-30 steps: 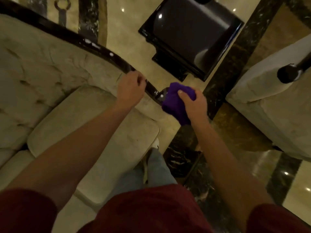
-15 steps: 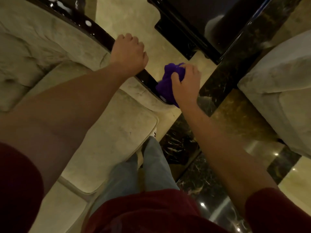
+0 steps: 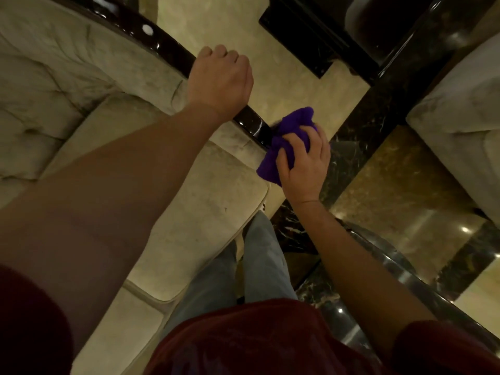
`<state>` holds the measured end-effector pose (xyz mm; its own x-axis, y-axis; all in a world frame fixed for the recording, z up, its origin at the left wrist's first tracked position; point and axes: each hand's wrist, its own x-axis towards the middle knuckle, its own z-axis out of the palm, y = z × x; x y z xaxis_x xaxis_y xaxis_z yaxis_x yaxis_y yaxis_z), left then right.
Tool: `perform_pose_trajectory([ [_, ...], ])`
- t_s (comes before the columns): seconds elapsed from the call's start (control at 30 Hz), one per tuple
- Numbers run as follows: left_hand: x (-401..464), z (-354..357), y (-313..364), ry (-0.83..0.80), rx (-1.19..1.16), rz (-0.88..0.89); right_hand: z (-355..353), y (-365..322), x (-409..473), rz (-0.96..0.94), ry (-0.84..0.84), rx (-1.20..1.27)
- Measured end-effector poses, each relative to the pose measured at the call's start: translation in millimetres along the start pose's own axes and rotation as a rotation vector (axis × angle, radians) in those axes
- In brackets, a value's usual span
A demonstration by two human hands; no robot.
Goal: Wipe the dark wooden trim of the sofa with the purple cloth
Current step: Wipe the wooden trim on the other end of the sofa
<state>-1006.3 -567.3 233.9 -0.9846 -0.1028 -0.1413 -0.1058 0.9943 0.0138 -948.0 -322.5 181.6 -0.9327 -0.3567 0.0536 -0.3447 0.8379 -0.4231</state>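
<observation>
2 hands at work on 1 sofa arm. Right hand (image 3: 304,161) has its grip closed round the purple cloth (image 3: 286,142), bunched into a wad and pressed against the lower end of the dark trim (image 3: 167,50), where the rail curves down toward the floor. Bunching likely gives a thick pad that follows the rounded end. Left hand (image 3: 220,82) is curled in a fist over the same rail higher up, grip closed on the trim, probably bracing the body while leaning over the seat. Trim: glossy, near-black wood, narrow, curved, throwing bright highlights. Cloth: soft, plush-looking, deep violet. Sofa (image 3: 67,85): pale tufted upholstery, matte, with piped cushions. Floor (image 3: 270,85): polished cream and dark veined marble, reflective. Upper rail beyond the left hand not yet reached by the cloth.
</observation>
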Motion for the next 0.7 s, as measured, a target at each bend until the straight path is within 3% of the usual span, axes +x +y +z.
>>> perform_pose_trajectory([
  [0.43, 1, 7, 2, 0.033, -0.018, -0.039, 3, -11, 59, 0.208, 0.064, -0.049],
  [0.7, 0, 9, 1, 0.02, 0.003, -0.064, 3, -11, 126, 0.237, -0.146, -0.105],
])
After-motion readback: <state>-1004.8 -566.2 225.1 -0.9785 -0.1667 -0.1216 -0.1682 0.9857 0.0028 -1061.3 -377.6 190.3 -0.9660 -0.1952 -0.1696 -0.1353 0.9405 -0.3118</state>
